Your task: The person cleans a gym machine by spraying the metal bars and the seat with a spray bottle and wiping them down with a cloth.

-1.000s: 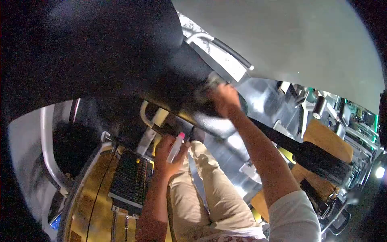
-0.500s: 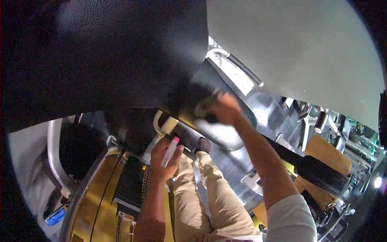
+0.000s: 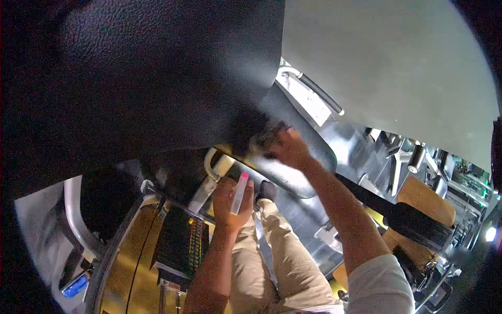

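My left hand [image 3: 225, 201] is closed around a slim translucent bottle [image 3: 239, 198] with a pink cap, tilted and pointing up. It is beside a curved pale metal handle [image 3: 210, 162] of the machine. Farther up, my right hand [image 3: 292, 150] reaches over a black padded seat [image 3: 300, 118]. Its fingers are bent over what looks like a greyish cloth [image 3: 260, 144], partly blurred and in shadow, pressed on the padding. A large black textured pad [image 3: 141, 78] fills the upper left, close to the camera, and covers part of the machine.
A weight stack [image 3: 180, 240] with a yellow-marked column stands left of my legs, behind a yellow-brown panel [image 3: 130, 267]. A black-gripped handle bar [image 3: 321, 94] is beyond the seat. Other gym machines [image 3: 423, 157] line the right side. A blue item [image 3: 77, 286] is at lower left.
My left hand and the bottle have shifted right and slightly up. My right hand has moved slightly down over the pad. The view has shifted a little.
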The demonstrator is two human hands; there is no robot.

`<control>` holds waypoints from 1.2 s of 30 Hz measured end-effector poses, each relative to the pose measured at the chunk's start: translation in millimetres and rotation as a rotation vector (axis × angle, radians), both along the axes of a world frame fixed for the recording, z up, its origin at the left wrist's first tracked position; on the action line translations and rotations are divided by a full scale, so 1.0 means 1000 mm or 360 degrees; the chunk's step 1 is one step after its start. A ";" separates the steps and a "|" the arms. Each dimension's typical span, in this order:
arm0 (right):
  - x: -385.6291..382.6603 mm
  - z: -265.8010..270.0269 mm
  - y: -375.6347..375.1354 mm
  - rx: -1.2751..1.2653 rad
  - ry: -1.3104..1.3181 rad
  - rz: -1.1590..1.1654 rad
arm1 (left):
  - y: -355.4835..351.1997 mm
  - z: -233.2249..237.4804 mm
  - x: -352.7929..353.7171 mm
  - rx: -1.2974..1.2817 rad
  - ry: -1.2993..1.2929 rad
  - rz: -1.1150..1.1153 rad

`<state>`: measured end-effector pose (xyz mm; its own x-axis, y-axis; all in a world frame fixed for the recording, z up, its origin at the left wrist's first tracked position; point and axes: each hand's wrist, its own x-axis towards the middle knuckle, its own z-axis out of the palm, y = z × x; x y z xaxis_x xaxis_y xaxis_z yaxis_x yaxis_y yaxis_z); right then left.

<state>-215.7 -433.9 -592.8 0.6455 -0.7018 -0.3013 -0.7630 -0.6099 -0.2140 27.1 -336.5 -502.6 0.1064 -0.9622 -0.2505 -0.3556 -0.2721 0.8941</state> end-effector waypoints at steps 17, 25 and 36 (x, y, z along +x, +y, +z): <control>0.073 0.004 -0.041 0.0559 -0.0070 0.0086 | 0.011 -0.001 0.051 0.0380 0.0260 0.0197; 0.079 -0.032 -0.088 -0.0617 0.0006 -0.1342 | 0.013 0.019 0.046 0.0318 0.0112 -0.0040; 0.107 -0.009 -0.020 -0.0129 -0.0083 0.0211 | 0.015 0.012 0.021 0.0177 0.0121 -0.0067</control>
